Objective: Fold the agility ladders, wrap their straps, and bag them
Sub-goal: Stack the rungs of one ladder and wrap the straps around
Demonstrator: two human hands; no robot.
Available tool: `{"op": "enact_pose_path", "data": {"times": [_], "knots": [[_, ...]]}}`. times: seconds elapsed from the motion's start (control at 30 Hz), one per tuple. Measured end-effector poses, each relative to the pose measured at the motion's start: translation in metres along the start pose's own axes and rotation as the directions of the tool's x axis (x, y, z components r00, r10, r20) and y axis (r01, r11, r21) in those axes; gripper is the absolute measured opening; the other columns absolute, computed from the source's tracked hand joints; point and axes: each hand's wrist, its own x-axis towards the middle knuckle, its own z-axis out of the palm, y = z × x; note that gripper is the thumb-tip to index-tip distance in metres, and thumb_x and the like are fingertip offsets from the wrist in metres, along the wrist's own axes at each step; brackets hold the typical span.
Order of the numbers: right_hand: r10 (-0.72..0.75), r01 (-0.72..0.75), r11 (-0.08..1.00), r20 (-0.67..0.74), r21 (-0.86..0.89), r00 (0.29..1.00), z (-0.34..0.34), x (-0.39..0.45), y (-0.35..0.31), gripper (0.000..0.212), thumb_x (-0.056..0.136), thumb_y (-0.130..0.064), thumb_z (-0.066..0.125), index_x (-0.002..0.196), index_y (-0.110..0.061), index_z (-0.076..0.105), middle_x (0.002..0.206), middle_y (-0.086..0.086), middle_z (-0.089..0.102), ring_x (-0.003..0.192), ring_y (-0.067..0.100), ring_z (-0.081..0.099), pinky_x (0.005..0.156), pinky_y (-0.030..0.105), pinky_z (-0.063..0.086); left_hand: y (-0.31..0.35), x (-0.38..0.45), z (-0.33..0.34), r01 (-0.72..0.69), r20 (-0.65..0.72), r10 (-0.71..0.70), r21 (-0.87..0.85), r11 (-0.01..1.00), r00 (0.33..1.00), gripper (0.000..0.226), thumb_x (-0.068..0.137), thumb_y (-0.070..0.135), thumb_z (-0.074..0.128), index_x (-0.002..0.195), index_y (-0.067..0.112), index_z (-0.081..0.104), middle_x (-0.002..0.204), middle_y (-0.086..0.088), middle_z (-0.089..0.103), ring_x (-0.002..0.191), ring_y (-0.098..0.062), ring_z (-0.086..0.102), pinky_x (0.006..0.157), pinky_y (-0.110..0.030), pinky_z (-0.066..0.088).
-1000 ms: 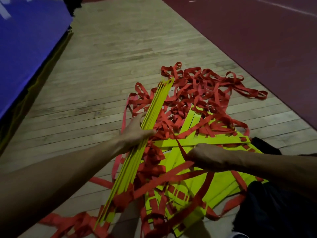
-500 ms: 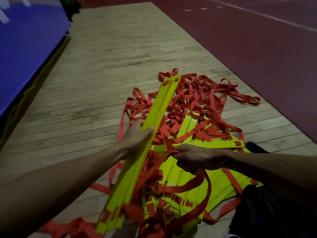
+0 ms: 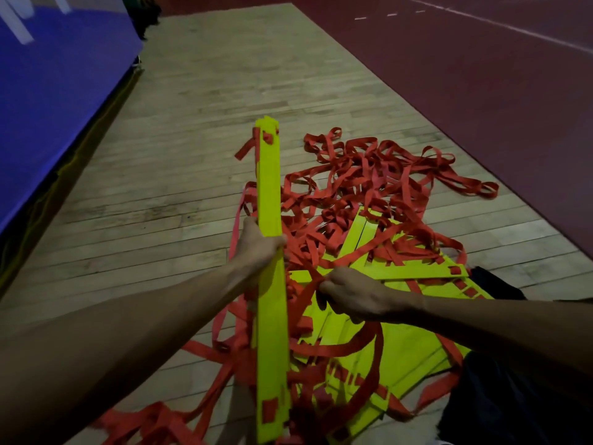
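My left hand (image 3: 260, 248) grips a stacked bundle of yellow ladder rungs (image 3: 271, 316) at its middle; the bundle stands lengthwise away from me with its flat face up. My right hand (image 3: 356, 297) pinches a red strap (image 3: 346, 348) that loops down and back towards the bundle. Beneath my right hand, more yellow rungs (image 3: 401, 351) lie fanned on the floor. A large tangle of red straps (image 3: 378, 187) spreads out beyond them. A dark bag (image 3: 500, 403) lies at the lower right, partly under my right arm.
Everything sits on a wooden plank floor (image 3: 192, 155). A blue padded mat (image 3: 48, 101) runs along the left side. Dark red court flooring (image 3: 481, 75) with white lines borders the wood on the right.
My left hand has swung the rung bundle from a rightward lean to pointing straight away, flat face turned up. My right hand has pulled the strap up and towards me.
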Motion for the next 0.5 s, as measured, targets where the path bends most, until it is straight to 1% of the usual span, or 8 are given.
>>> {"op": "enact_pose_path", "data": {"times": [0.07, 0.1, 0.17, 0.23, 0.3, 0.37, 0.43, 0.5], "knots": [[-0.042, 0.040, 0.995, -0.020, -0.094, 0.999, 0.008, -0.007, -0.001, 0.032, 0.104, -0.018, 0.039, 0.082, -0.009, 0.062, 0.063, -0.004, 0.052, 0.045, 0.001, 0.046, 0.045, 0.012, 0.033, 0.006, 0.003, -0.001, -0.026, -0.031, 0.026, -0.003, 1.000, 0.999, 0.034, 0.092, 0.012, 0.071, 0.121, 0.015, 0.051, 0.088, -0.013, 0.067, 0.064, -0.024, 0.066, 0.061, -0.041, 0.059], [-0.070, 0.069, 0.987, -0.003, -0.145, 0.998, 0.017, -0.012, 0.003, 0.028, 0.104, -0.019, 0.040, 0.088, -0.009, 0.060, 0.066, -0.004, 0.052, 0.050, 0.002, 0.046, 0.048, 0.013, 0.034, 0.005, 0.006, 0.000, -0.029, -0.037, 0.029, 0.003, 1.000, 0.999, 0.028, 0.095, 0.014, 0.068, 0.119, 0.015, 0.054, 0.087, -0.012, 0.067, 0.064, -0.024, 0.066, 0.062, -0.043, 0.059], [-0.140, 0.135, 0.963, -0.001, -0.234, 0.990, 0.032, -0.019, 0.009, 0.020, 0.105, -0.024, 0.039, 0.098, -0.010, 0.051, 0.075, 0.003, 0.055, 0.061, 0.015, 0.048, 0.060, 0.029, 0.039, 0.005, 0.007, 0.003, -0.026, -0.083, 0.025, -0.007, 1.000, 0.996, 0.024, 0.097, 0.015, 0.064, 0.121, 0.014, 0.057, 0.083, -0.009, 0.065, 0.062, -0.024, 0.064, 0.063, -0.043, 0.058], [-0.165, 0.156, 0.948, -0.008, -0.278, 0.986, 0.039, -0.019, 0.008, 0.021, 0.106, -0.030, 0.037, 0.099, -0.012, 0.047, 0.078, 0.005, 0.054, 0.065, 0.023, 0.048, 0.063, 0.037, 0.037, 0.003, 0.008, 0.005, -0.006, -0.101, 0.000, -0.061, 0.998, 0.995, 0.034, 0.098, 0.011, 0.060, 0.130, 0.018, 0.053, 0.088, -0.010, 0.064, 0.066, -0.024, 0.061, 0.062, -0.039, 0.054], [-0.193, 0.181, 0.939, -0.014, -0.291, 0.981, 0.040, -0.016, 0.000, 0.025, 0.105, -0.030, 0.039, 0.099, -0.009, 0.051, 0.082, 0.008, 0.058, 0.070, 0.028, 0.053, 0.065, 0.038, 0.040, 0.003, 0.009, 0.006, -0.008, -0.052, 0.003, -0.086, 0.996, 0.999, 0.060, 0.092, 0.005, 0.059, 0.142, 0.032, 0.043, 0.105, -0.013, 0.064, 0.074, -0.028, 0.061, 0.062, -0.038, 0.051], [-0.211, 0.194, 0.937, -0.030, -0.290, 0.977, 0.040, -0.014, -0.008, 0.026, 0.104, -0.030, 0.043, 0.099, -0.006, 0.054, 0.094, 0.014, 0.064, 0.082, 0.032, 0.058, 0.069, 0.039, 0.044, 0.003, 0.011, 0.005, -0.008, 0.017, 0.010, -0.079, 0.997, 1.000, 0.082, 0.083, 0.000, 0.063, 0.146, 0.043, 0.034, 0.116, -0.013, 0.061, 0.076, -0.029, 0.060, 0.059, -0.036, 0.051], [-0.201, 0.185, 0.949, -0.039, -0.254, 0.979, 0.040, -0.013, -0.014, 0.022, 0.101, -0.029, 0.047, 0.093, -0.010, 0.054, 0.098, 0.013, 0.065, 0.089, 0.031, 0.060, 0.071, 0.036, 0.041, 0.005, 0.011, 0.006, 0.025, 0.035, -0.022, -0.087, 0.996, 0.999, 0.075, 0.080, 0.003, 0.071, 0.144, 0.028, 0.040, 0.108, -0.014, 0.063, 0.073, -0.027, 0.059, 0.059, -0.035, 0.050], [-0.203, 0.189, 0.955, -0.037, -0.228, 0.979, 0.040, -0.013, -0.018, 0.019, 0.100, -0.028, 0.049, 0.086, -0.015, 0.052, 0.088, 0.008, 0.059, 0.082, 0.029, 0.056, 0.069, 0.032, 0.036, 0.006, 0.010, 0.011, 0.043, 0.020, -0.042, -0.039, 0.998, 0.999, 0.051, 0.084, 0.023, 0.079, 0.127, 0.008, 0.058, 0.093, -0.013, 0.063, 0.074, -0.025, 0.059, 0.062, -0.037, 0.049]]}}
